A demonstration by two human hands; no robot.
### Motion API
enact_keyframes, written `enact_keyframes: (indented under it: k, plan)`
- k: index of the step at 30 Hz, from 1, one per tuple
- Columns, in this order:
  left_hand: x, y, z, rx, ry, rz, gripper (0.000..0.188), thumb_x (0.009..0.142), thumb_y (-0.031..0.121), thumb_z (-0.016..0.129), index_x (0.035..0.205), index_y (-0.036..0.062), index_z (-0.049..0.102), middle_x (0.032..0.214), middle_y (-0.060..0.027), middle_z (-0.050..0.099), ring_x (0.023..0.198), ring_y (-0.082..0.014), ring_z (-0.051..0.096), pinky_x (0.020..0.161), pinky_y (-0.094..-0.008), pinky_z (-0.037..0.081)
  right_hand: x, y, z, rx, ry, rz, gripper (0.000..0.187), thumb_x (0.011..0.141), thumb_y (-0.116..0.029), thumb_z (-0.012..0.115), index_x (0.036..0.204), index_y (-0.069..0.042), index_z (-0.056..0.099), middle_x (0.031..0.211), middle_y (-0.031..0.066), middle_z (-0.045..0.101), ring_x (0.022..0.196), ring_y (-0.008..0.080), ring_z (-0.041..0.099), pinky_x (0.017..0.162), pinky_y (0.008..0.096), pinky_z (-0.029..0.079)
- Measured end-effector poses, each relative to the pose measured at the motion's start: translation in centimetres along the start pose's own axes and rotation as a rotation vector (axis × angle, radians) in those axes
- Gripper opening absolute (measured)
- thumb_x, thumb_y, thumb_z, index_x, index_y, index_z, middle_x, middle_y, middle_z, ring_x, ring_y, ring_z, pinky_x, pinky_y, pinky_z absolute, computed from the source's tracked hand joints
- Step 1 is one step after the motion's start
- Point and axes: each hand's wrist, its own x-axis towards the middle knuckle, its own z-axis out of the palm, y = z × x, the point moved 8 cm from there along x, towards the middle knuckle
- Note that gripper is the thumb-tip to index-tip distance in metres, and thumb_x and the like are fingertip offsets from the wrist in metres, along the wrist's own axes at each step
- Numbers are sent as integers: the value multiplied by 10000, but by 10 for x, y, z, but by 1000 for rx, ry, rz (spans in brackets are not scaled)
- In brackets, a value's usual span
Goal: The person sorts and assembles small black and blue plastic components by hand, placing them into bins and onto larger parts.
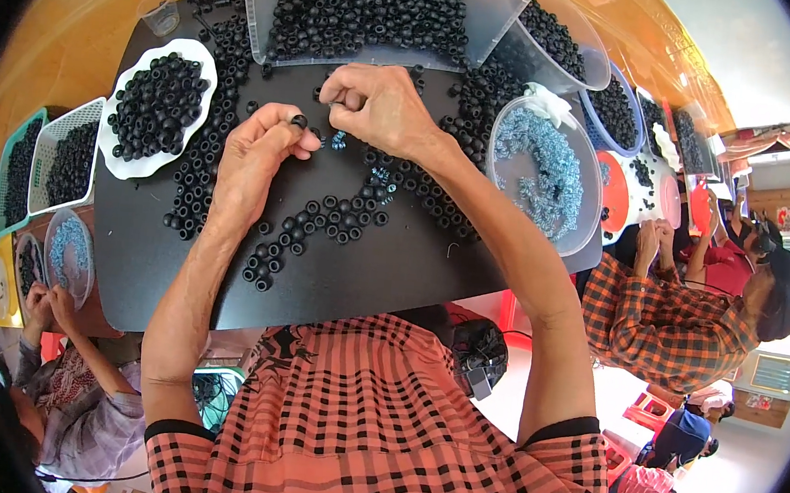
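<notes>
Cap (299, 121), black and round, is pinched btwn thumb and fingers of L hand (254, 157), which are closed on it; part of it is hidden by the fingers. R hand (381, 109) is just beside, a bit higher, w/ fingers curled in; its fingertips are hard to see, so I cannot tell if they hold sth. Near both hands, on dark table (355, 276), lie a few blue pieces (338, 140), too small to make out well. Loose caps (322, 221) lie nearer to the person's body. Clear bin (260, 33), beyond the hands, holds many more caps, but upper edge of view cuts it off. At right, round tub (591, 193) contains blue pieces, partly covered by R forearm's side; at left, white plate (127, 167) bears a heap of caps.
</notes>
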Motion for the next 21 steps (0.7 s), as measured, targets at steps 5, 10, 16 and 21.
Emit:
enact_keyframes:
  k: [5,10,16,21]
  plan:
    - [-1,-3,4,126,-12,3,124,898,63,488,931,24,600,829,-44,650,769,-89,580,743,-233,459,-3,7,4,369,-17,256,129,769,-44,598,862,11,669,696,9,626,611,46,542,563,220,442]
    - [-2,-3,5,165,-29,15,131,892,55,481,933,23,602,827,-42,652,759,-86,578,738,-227,456,-4,5,17,450,-98,301,123,782,-39,592,859,13,673,713,-12,625,627,25,530,558,194,417]
    - [-1,0,0,150,-5,20,126,907,70,490,943,27,602,832,-47,659,771,-84,583,746,-223,451,-5,12,15,438,-77,317,130,791,-44,587,872,6,675,699,-18,609,629,21,514,550,192,405]
    - [2,11,-6,106,35,76,122,922,102,513,969,32,601,833,-48,659,776,-86,583,753,-230,451,-5,16,-4,298,6,277,142,795,-59,587,890,4,673,686,-20,607,620,27,514,549,200,411]
